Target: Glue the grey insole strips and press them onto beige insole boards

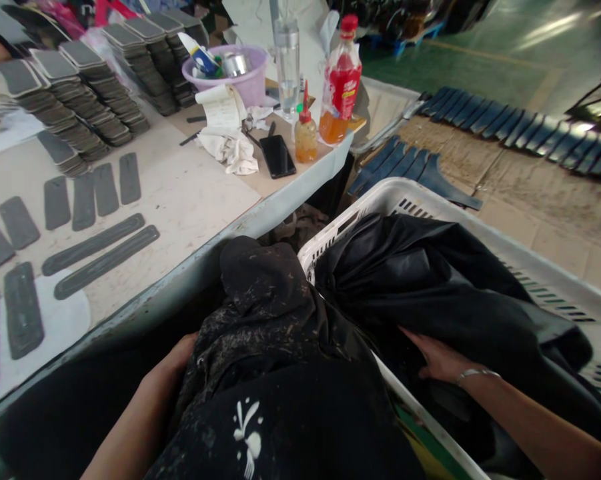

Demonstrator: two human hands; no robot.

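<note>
My right hand point(437, 357), with a bracelet at its wrist, reaches under black glossy material point(430, 267) that lies in a white plastic basket point(485, 233). Its fingertips are hidden under the material, so whether it grips anything does not show. My left hand point(184, 348) is low beside my dusty dark clothing point(265, 313), left of my leg; its fingers are hidden behind the cloth. The basket stands to my right, against the clothing.
On the table point(195, 207) lie dark strips point(105, 257) and stacked grey pieces point(65, 100). A purple basin point(253, 83), red-labelled bottle point(341, 90), small glue-like bottle point(306, 139) and phone point(277, 157) stand near its edge. Blue pieces point(520, 130) lie on cardboard at the right.
</note>
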